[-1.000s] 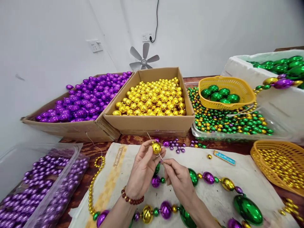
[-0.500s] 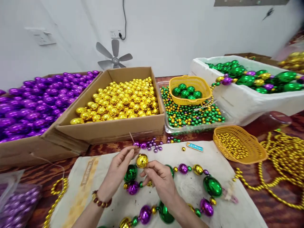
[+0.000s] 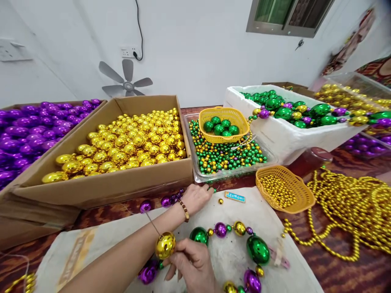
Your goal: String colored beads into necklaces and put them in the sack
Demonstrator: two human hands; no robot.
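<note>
Since the earlier frame, left hand (image 3: 197, 197) has left the shiny gold ball bead (image 3: 165, 245) and reaches to small loose beads (image 3: 171, 199) on the bench near the clear tray (image 3: 195, 179); its fingertips are hidden, so grip is indeterminate. Right hand (image 3: 192, 264) pinches the gold bead, threaded on a thin needle (image 3: 152, 224), above the white cloth (image 3: 232, 252), suggesting another bead is being fetched.

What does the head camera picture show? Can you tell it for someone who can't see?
A person's right hand holds a big gold bead on a thin needle, while the left hand reaches to small beads by a tray of green and gold beads. A bead string lies on a white cloth, behind it boxes of gold balls and purple balls.
</note>
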